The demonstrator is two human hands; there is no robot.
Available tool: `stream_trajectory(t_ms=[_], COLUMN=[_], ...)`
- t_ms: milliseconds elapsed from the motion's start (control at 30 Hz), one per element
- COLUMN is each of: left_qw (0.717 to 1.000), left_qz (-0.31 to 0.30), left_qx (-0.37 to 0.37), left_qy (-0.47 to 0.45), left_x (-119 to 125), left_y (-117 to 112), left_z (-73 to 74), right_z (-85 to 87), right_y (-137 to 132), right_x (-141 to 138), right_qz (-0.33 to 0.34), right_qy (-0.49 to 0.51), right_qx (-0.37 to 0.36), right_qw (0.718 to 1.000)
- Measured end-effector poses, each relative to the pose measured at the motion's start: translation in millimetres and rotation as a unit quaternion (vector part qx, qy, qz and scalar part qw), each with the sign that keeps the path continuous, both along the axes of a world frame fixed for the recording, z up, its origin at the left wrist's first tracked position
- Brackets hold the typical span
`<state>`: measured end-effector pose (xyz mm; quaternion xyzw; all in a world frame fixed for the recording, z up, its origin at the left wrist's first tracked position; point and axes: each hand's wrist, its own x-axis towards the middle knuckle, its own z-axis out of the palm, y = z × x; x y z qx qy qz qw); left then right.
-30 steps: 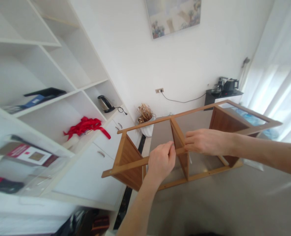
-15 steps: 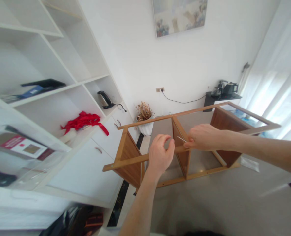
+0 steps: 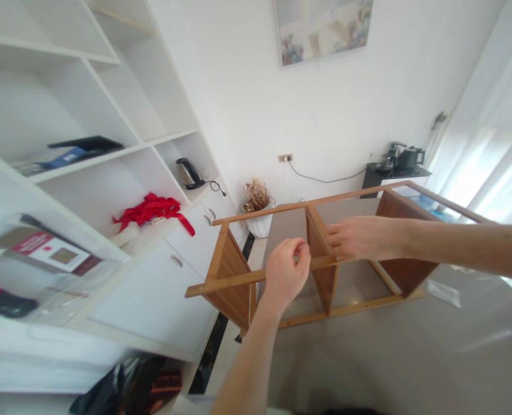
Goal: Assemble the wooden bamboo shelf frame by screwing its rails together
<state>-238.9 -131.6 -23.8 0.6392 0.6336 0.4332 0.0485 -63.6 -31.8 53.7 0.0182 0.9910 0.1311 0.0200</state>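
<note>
A wooden shelf frame lies on its side on the grey floor, with a brown middle divider. My left hand is closed in a pinch just above the near rail, left of the divider; what it pinches is too small to name. My right hand rests on the divider's top edge where it meets the rail, with its fingers curled over the wood.
A white wall shelf unit on the left holds a kettle, a red ribbon bundle and boxes. A white pot of dry plants stands by the wall. Behind the frame is a black side table with a kettle.
My left hand has shifted slightly right and closed into a pinch. The thin pale thing seen at my right fingertips half a second ago no longer shows. The view has drifted a little.
</note>
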Motion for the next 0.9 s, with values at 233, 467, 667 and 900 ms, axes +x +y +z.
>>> stream_trajectory(t_ms=[233, 467, 667, 900], left_qw=[1.000, 0.999, 0.997, 0.994], left_qz=[0.009, 0.015, 0.012, 0.015], left_qx=[-0.003, -0.025, -0.042, -0.059], left_qy=[0.012, 0.037, 0.067, 0.096], left_x=[1, 1, 2, 3], left_y=[1, 1, 0, 1], left_z=[-0.3, -2.7, -3.1, -2.1], right_z=[13.4, 5.4, 19.8, 11.2], right_y=[-17, -6, -16, -25], right_x=[-23, -24, -2, 5], right_qz=[-0.278, -0.420, -0.344, -0.333], right_qy=[-0.104, -0.121, -0.038, 0.019], right_qx=[-0.077, -0.360, -0.237, -0.140], right_qw=[0.952, 0.824, 0.908, 0.932])
